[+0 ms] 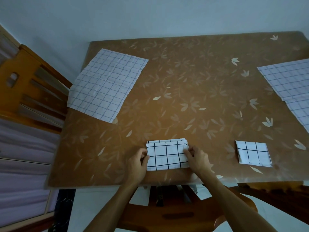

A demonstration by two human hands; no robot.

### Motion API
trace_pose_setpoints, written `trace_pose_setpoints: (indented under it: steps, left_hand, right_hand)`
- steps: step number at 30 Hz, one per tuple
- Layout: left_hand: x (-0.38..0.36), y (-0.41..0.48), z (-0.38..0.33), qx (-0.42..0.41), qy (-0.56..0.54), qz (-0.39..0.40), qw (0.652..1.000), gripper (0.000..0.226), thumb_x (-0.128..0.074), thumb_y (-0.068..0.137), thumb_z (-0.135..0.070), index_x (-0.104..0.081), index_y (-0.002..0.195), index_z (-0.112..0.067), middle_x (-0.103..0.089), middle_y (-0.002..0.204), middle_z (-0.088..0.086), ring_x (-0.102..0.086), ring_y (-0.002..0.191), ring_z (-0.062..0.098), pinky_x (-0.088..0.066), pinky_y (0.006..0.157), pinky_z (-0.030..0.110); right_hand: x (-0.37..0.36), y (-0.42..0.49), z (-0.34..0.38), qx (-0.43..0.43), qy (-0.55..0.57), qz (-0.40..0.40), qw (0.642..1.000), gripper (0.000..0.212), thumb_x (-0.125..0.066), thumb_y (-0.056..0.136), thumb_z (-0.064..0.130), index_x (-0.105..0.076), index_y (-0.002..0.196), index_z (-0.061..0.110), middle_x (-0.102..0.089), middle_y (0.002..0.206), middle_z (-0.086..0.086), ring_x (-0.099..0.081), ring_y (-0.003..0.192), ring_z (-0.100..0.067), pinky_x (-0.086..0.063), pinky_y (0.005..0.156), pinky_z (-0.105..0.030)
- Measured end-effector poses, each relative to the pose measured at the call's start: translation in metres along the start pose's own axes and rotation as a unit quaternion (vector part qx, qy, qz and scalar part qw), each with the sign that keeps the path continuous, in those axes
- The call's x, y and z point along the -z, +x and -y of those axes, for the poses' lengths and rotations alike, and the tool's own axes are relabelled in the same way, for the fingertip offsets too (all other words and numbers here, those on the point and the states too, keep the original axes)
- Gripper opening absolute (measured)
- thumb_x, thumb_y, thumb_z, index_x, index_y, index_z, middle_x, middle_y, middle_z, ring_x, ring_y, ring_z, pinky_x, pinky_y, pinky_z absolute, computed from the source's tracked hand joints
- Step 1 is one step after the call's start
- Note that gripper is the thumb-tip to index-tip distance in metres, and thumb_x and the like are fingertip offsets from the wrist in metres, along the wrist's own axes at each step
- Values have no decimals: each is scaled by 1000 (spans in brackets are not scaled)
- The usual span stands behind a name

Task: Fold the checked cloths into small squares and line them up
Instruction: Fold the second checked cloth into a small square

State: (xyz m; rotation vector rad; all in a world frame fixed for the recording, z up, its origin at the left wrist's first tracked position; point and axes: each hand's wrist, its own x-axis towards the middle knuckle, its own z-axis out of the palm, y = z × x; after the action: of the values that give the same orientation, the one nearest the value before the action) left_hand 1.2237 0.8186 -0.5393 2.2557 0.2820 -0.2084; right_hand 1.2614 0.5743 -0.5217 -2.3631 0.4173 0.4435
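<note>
Left hand [138,162] pinches left end of half-folded cloth [167,156], right hand [196,159] pinches right end; cloth near front edge of table [184,81]. Thin, limp, light, probably slides on glossy top. Best hold: end corners. Folded square [253,154] lies to right. Left flat cloth [107,84] and right flat cloth [291,86] unfolded.

Rt cloth [291,84] cut off by rt edge.

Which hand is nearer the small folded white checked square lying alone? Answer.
Right. The right hand pinches the half-folded checked cloth at its right edge, left of the square; the left hand holds its left edge.
</note>
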Motion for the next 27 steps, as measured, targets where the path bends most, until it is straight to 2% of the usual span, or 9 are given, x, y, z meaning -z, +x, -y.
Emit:
trace_pose_setpoints:
  steps: [2, 8, 10, 12, 14, 18, 20, 24, 27]
  left_hand:
    - [0, 0, 4, 3, -25, -5, 1000, 15, -61, 96, -28, -58, 109, -32, -70, 89, -12, -67, 84, 3, -58, 71, 33]
    - [-2, -6, 0, 42, -36, 53, 997, 26, -59, 97, -39, -52, 119, -27, -73, 88, -8, -69, 81, 4, -61, 70, 38]
    - [-1, -6, -5, 46, 12, 69, 996, 24, -55, 98, -40, -51, 119, -28, -70, 88, -10, -66, 80, 2, -57, 63, 26]
    - [1, -5, -12, 57, 46, 59, 996, 19, -55, 99, -39, -50, 114, -27, -63, 81, -13, -60, 73, -2, -42, 53, 12]
    - [0, -4, -15, 70, 57, 49, 995, 18, -57, 98, -38, -49, 110, -26, -59, 77, -14, -56, 69, -3, -37, 49, 10]
    - [-3, -2, -17, 83, 89, 40, 992, 22, -61, 94, -37, -48, 108, -26, -66, 74, -8, -63, 68, 5, -55, 59, 31]
    - [-6, -3, -17, 89, 106, 33, 990, 22, -59, 94, -36, -47, 108, -25, -65, 74, -6, -64, 68, 8, -58, 63, 37]
    - [-8, -7, -18, 94, 121, 20, 988, 30, -55, 95, -36, -43, 118, -23, -65, 83, -4, -64, 70, 10, -59, 64, 38]
    - [-9, -8, -21, 16, 201, -17, 979, 54, -58, 93, -33, -35, 139, -19, -56, 119, 1, -63, 91, 15, -58, 71, 33]
  right_hand:
    - [-2, 2, 0, -5, -12, 3, 1000, 34, -52, 97, 40, -60, 112, 12, -70, 106, -8, -64, 97, -29, -48, 73, -33]
    - [-3, 5, 0, -9, -25, -6, 1000, 36, -46, 99, 44, -56, 111, 11, -69, 103, -10, -64, 96, -32, -49, 72, -36]
    - [-4, 6, 0, -12, -25, -9, 1000, 36, -46, 99, 45, -56, 114, 13, -69, 103, -10, -64, 96, -32, -51, 74, -39]
    - [-4, 6, 2, -10, -27, -10, 1000, 36, -46, 98, 45, -55, 116, 15, -69, 103, -8, -64, 95, -32, -53, 75, -41]
    - [-4, 7, 3, -7, -33, -9, 999, 36, -46, 99, 45, -54, 117, 15, -69, 101, -8, -65, 93, -31, -53, 73, -40]
    - [-6, 8, 3, -11, -38, -16, 999, 29, -47, 98, 47, -48, 103, 18, -69, 96, -9, -65, 88, -33, -49, 66, -37]
    - [-7, 8, 2, -13, -36, -20, 999, 27, -48, 97, 48, -43, 96, 21, -69, 94, -9, -65, 86, -33, -49, 65, -37]
    - [-9, 6, 4, 13, -57, -28, 998, 28, -48, 98, 46, -47, 99, 18, -69, 88, -7, -66, 81, -32, -44, 60, -33]
    - [-11, 6, 5, 17, -70, -38, 997, 30, -47, 98, 46, -49, 102, 17, -69, 86, -8, -66, 79, -32, -44, 60, -33]
